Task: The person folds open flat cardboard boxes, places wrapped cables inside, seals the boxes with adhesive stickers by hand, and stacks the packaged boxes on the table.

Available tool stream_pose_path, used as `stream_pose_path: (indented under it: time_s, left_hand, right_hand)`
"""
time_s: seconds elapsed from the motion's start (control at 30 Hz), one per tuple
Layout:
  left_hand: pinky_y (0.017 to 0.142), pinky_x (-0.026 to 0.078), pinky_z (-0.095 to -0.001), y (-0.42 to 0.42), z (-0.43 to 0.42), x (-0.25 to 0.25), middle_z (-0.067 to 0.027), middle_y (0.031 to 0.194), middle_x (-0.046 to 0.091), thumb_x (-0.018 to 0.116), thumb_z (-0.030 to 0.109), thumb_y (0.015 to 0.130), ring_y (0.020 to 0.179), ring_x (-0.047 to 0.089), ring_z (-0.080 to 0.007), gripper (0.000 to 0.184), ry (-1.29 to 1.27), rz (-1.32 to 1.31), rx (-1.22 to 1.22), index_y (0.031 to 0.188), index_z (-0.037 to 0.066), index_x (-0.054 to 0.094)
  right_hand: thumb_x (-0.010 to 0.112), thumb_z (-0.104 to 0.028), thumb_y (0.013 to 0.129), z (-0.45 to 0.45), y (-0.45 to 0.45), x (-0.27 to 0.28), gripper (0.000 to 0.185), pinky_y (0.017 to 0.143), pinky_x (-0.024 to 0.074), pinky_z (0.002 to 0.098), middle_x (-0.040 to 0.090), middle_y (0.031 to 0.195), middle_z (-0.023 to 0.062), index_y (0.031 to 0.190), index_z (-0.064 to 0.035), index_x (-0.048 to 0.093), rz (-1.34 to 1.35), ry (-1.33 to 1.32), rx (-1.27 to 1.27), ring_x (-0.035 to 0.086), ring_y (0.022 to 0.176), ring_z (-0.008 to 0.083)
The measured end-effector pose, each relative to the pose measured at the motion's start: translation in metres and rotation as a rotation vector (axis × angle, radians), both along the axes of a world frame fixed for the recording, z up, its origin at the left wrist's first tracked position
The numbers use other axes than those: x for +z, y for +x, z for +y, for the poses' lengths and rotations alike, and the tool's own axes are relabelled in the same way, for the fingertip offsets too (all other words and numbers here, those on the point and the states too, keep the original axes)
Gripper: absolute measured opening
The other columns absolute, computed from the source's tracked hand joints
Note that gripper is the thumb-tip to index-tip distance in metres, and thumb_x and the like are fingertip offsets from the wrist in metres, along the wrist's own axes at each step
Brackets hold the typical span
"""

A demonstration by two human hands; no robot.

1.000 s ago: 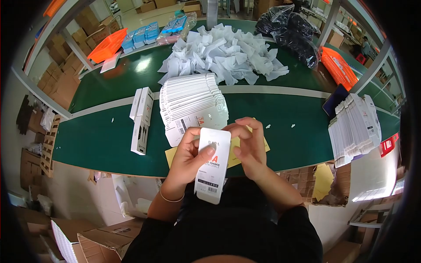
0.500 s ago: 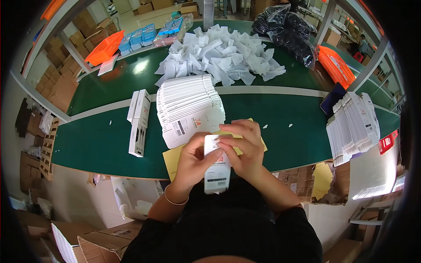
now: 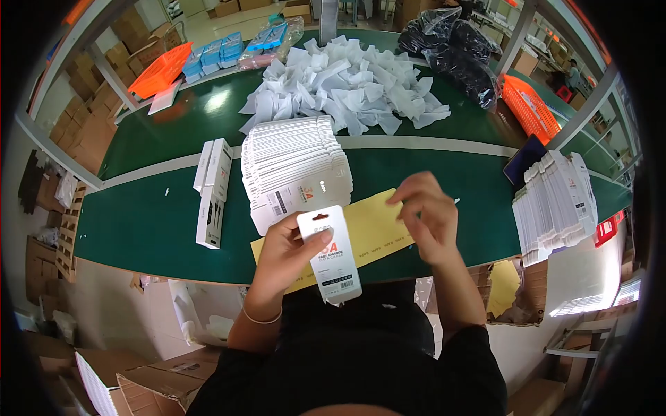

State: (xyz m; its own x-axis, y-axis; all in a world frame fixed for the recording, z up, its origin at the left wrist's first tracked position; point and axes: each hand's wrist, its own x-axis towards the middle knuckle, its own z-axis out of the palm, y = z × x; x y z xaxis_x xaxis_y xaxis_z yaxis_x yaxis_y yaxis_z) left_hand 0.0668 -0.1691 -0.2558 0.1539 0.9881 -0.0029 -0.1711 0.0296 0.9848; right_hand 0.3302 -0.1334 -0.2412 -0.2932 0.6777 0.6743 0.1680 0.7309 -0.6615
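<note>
My left hand (image 3: 283, 255) grips a flat white data cable box (image 3: 334, 260) by its left side, thumb across the front. The box is tilted over the table's front edge, with a dark hang hole near its top and orange "3A" print. My right hand (image 3: 431, 218) is raised to the right of the box, apart from it, fingers loosely bent and slightly blurred. Below the hands lies a yellow printed sheet (image 3: 378, 225). Just beyond them, a fanned row of similar white boxes (image 3: 295, 163) rests on the green table (image 3: 132, 222).
Long white boxes (image 3: 214, 187) stand at left. Another row of white boxes (image 3: 555, 201) lies at right. Behind are a heap of white slips (image 3: 347, 83), black plastic bags (image 3: 451, 52), orange baskets (image 3: 531, 107) and blue packs (image 3: 215, 55). Metal posts frame the table.
My right hand has let go of the box's top and moved right. My left hand keeps the box, which is now tilted and shows its hang hole.
</note>
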Motion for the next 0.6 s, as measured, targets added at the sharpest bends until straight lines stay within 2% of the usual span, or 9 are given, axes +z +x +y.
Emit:
stream_pose_path:
  time_s: [0.03, 0.1, 0.17, 0.2, 0.27, 0.3, 0.43, 0.47, 0.6]
  left_hand:
    - [0.074, 0.053, -0.0232, -0.003, 0.001, -0.004, -0.0122, 0.095, 0.069, 0.069, 0.001, 0.090, 0.082, 0.066, -0.0161, 0.027, 0.029, -0.038, 0.015, 0.116, -0.005, 0.064]
    - [0.073, 0.054, -0.0234, -0.012, 0.002, -0.008, -0.0128, 0.095, 0.069, 0.068, 0.000, 0.090, 0.082, 0.067, -0.0163, 0.026, 0.083, -0.108, 0.041, 0.116, -0.005, 0.064]
    - [0.073, 0.055, -0.0236, -0.023, 0.003, -0.008, -0.0151, 0.102, 0.069, 0.067, -0.002, 0.088, 0.084, 0.068, -0.0179, 0.035, 0.001, -0.275, 0.174, 0.123, -0.005, 0.060]
    - [0.073, 0.055, -0.0236, -0.028, 0.004, -0.006, -0.0151, 0.102, 0.069, 0.067, -0.002, 0.088, 0.084, 0.068, -0.0179, 0.035, 0.004, -0.274, 0.167, 0.123, -0.005, 0.060]
    - [0.077, 0.057, -0.0283, -0.035, 0.004, -0.002, -0.0187, 0.111, 0.068, 0.065, -0.005, 0.087, 0.087, 0.070, -0.0226, 0.047, -0.086, -0.534, 0.355, 0.133, -0.006, 0.053]
    - [0.077, 0.057, -0.0283, -0.037, 0.004, -0.003, -0.0187, 0.111, 0.068, 0.065, -0.005, 0.087, 0.087, 0.070, -0.0226, 0.047, -0.078, -0.536, 0.351, 0.133, -0.006, 0.053]
    - [0.081, 0.058, -0.0349, -0.039, 0.001, -0.014, -0.0223, 0.119, 0.065, 0.064, -0.006, 0.086, 0.088, 0.071, -0.0283, 0.052, -0.021, -0.549, 0.237, 0.136, -0.006, 0.048]
    - [0.081, 0.058, -0.0349, -0.039, 0.000, -0.016, -0.0223, 0.119, 0.065, 0.064, -0.006, 0.086, 0.088, 0.071, -0.0283, 0.052, -0.013, -0.554, 0.236, 0.136, -0.006, 0.048]
    - [0.083, 0.057, -0.0382, -0.042, -0.003, -0.021, -0.0232, 0.118, 0.066, 0.064, -0.006, 0.086, 0.093, 0.071, -0.0315, 0.047, -0.118, -0.629, 0.147, 0.131, -0.006, 0.051]
  right_hand:
    - [0.058, -0.004, 0.070, 0.011, 0.005, 0.000, 0.004, 0.089, 0.0452, 0.0396, 0.071, 0.100, 0.0102, 0.072, -0.0059, 0.062, -0.004, 0.000, -0.004, 0.055, 0.099, 0.0283]
    - [0.060, -0.004, 0.078, 0.044, 0.018, -0.006, 0.013, 0.087, 0.0464, 0.0358, 0.071, 0.104, 0.0109, 0.089, -0.0026, 0.067, -0.152, 0.017, -0.370, 0.058, 0.095, 0.0265]
    - [0.065, -0.006, 0.082, 0.093, 0.050, -0.029, 0.027, 0.089, 0.0487, 0.0352, 0.070, 0.106, 0.0111, 0.108, -0.0020, 0.067, -0.173, -0.092, -0.570, 0.062, 0.093, 0.0281]
    - [0.065, -0.006, 0.082, 0.122, 0.071, -0.045, 0.027, 0.089, 0.0487, 0.0352, 0.070, 0.106, 0.0111, 0.108, -0.0020, 0.067, -0.170, -0.090, -0.577, 0.062, 0.093, 0.0281]
    - [0.072, -0.014, 0.081, 0.174, 0.106, -0.073, 0.046, 0.095, 0.0487, 0.0394, 0.067, 0.116, 0.0130, 0.125, -0.0034, 0.062, -0.348, -0.090, -0.827, 0.061, 0.106, 0.0318]
    - [0.072, -0.014, 0.081, 0.188, 0.111, -0.079, 0.046, 0.095, 0.0487, 0.0394, 0.067, 0.116, 0.0130, 0.125, -0.0034, 0.062, -0.345, -0.083, -0.831, 0.061, 0.106, 0.0318]
    - [0.079, -0.019, 0.076, 0.234, 0.125, -0.081, 0.071, 0.098, 0.0485, 0.0454, 0.055, 0.139, 0.0143, 0.141, -0.0109, 0.052, -0.577, 0.030, -0.823, 0.054, 0.120, 0.0359]
    - [0.079, -0.019, 0.076, 0.241, 0.125, -0.077, 0.071, 0.098, 0.0485, 0.0454, 0.055, 0.139, 0.0143, 0.141, -0.0109, 0.052, -0.577, 0.040, -0.824, 0.054, 0.120, 0.0359]
    - [0.084, -0.020, 0.068, 0.268, 0.092, -0.064, 0.092, 0.100, 0.0478, 0.0495, 0.037, 0.156, 0.0128, 0.151, -0.0233, 0.042, -0.802, 0.168, -0.760, 0.046, 0.129, 0.0387]
